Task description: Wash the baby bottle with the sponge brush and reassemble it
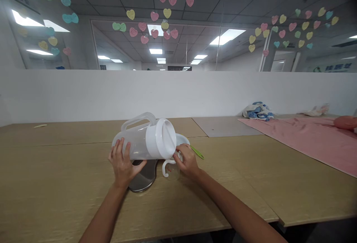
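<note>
Table (83, 205) lies beneath a white-lidded pitcher (136, 142), held aloft on its side by the left hand (121, 166), fingers spread around the body. Its long axis runs nearly level, lid end pointing right, handle uppermost. Below the lid stands 1 transparent cup (174, 172), which the right hand (189, 161) seems to pinch near the rim. This tipped pose calls for keeping both steady; I cannot tell whether liquid flows.

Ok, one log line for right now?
left hand: holding pitcher | pitcher: tilted, lid end above cup | right hand: at cup, grip unclear | pink cloth: right side
</note>
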`<state>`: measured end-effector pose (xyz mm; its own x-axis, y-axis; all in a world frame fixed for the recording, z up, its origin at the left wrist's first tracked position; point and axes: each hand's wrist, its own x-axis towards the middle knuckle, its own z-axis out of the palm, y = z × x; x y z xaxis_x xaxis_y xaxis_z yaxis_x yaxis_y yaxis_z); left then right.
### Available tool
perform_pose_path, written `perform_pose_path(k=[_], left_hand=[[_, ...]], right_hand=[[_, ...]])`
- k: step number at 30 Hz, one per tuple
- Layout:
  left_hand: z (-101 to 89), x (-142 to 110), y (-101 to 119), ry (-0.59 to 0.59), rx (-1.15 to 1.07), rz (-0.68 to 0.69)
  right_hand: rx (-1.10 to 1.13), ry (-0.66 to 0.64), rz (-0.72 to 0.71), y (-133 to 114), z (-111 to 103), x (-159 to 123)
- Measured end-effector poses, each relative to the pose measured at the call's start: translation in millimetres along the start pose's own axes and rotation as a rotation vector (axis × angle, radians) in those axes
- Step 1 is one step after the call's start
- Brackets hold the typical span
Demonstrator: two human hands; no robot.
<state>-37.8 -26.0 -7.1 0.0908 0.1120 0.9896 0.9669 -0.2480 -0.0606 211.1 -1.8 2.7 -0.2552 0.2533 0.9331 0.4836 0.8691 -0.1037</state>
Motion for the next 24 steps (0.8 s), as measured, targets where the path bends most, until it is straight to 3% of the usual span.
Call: perform_pose_path(k=[8, 24], left_hand=[[2.0, -3.2, -1.4, -0.025, -0.025, -0.075], [0.0, -0.1, -0.2, -0.004, 0.006, -0.035]], right_hand=[[0.057, 0.021, 0.043, -0.4, 0.5, -1.2], [0.096, 0.077, 0.037, -3.7, 1.3, 0.5]])
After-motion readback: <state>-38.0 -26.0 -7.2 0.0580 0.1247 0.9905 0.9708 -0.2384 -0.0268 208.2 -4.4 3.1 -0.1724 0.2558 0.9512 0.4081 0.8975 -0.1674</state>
